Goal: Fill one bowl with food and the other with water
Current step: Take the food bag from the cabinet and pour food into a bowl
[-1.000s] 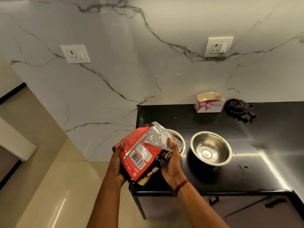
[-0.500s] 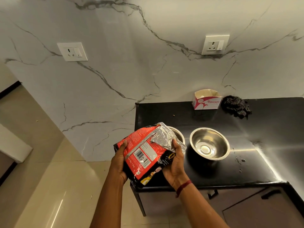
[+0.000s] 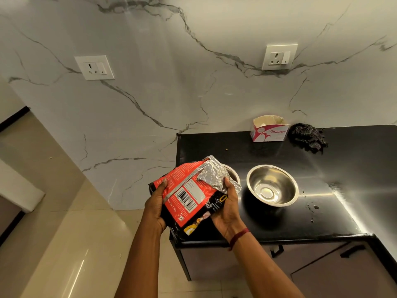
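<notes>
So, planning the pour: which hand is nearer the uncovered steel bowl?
Right. The right hand grips the food bag just beside the bowl; the left hand holds the bag's far side.

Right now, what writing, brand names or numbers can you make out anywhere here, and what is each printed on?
"ORIGAMI": on the torn-open white and pink carton at the back of the black countertop.
"Net Qty 1.2kg": seemingly, in small print along the red food bag held in both hands.
Barcode on that bag: digits too small to read.
Other fine print on the bag: blurred, unreadable.

2 bowls (image 3: 272, 185) (steel), 1 bag (image 3: 189, 196).
</notes>
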